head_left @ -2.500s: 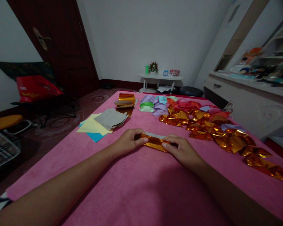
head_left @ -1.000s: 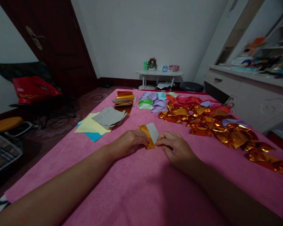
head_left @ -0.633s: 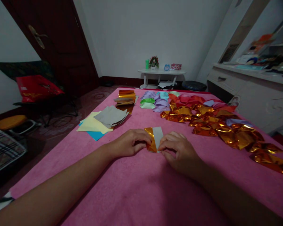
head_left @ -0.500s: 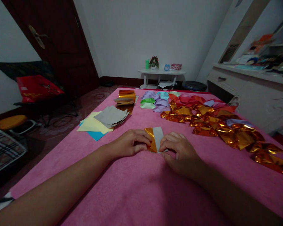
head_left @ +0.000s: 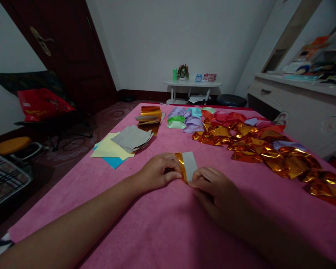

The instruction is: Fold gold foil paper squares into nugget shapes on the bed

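A small piece of paper [head_left: 189, 166], shiny gold on its left part and grey on its right, lies on the pink cloth between my hands. My left hand [head_left: 164, 171] has its fingers closed on the paper's left, gold edge. At the lower right corner, my right hand [head_left: 210, 185] pinches the paper near its bottom edge. To the left lie a stack of grey sheets [head_left: 133, 138], a yellow sheet [head_left: 108, 146] and a blue sheet [head_left: 114, 162]. Behind them is a pile of gold sheets [head_left: 151, 112].
Folded gold foil pieces [head_left: 268, 149] spread over the right side of the pink table [head_left: 156, 231]. Purple, green and red folded papers [head_left: 193, 123] lie at the back. A white side table [head_left: 193, 83] stands by the wall, a red bag [head_left: 43, 104] at left.
My right hand has shifted slightly, its fingertips now closer to the bottom of the gold strip. My left hand covers more of the gold part. The view has moved slightly.
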